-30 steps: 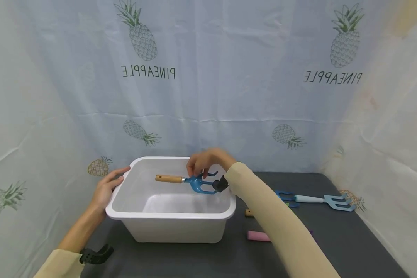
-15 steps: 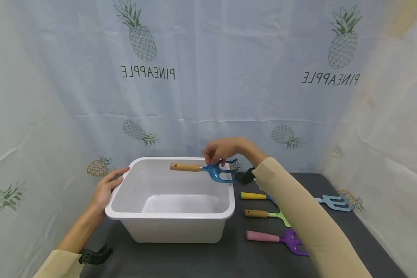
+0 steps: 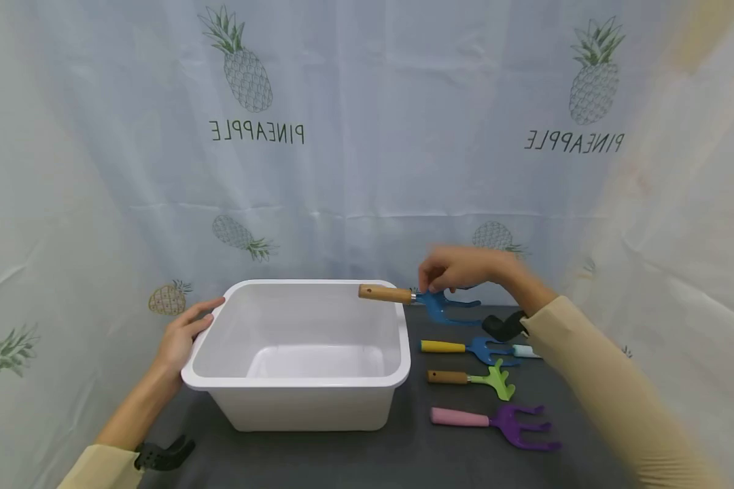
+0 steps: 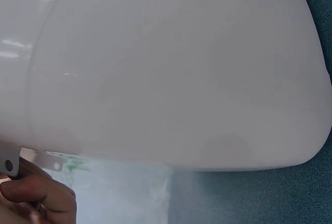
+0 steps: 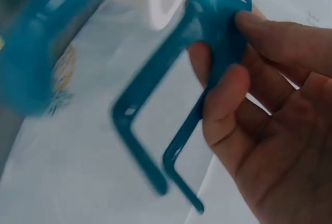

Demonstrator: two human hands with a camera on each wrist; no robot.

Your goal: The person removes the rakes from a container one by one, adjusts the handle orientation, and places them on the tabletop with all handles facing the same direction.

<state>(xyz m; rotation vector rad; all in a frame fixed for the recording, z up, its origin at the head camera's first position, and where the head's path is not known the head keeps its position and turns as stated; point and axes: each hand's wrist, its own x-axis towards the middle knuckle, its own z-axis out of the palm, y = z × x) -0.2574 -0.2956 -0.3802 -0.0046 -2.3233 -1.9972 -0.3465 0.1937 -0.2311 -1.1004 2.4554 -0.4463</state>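
My right hand (image 3: 459, 268) pinches the blue rake (image 3: 431, 302) at its metal neck, fingers curled round it, holding it in the air just past the right rim of the white tub (image 3: 293, 384); its wooden handle points back over the tub's corner. My left hand (image 3: 180, 336) rests on the tub's left rim with fingers relaxed. Three rakes already lie in a row on the dark table (image 3: 355, 462): the yellow-handled rake (image 3: 459, 348), the green rake (image 3: 474, 379) and the purple rake (image 3: 495, 421). The tub looks empty, so I judge this one the last to lay down. My sleeve hides a white-handled tool; the right wrist view is blurred.
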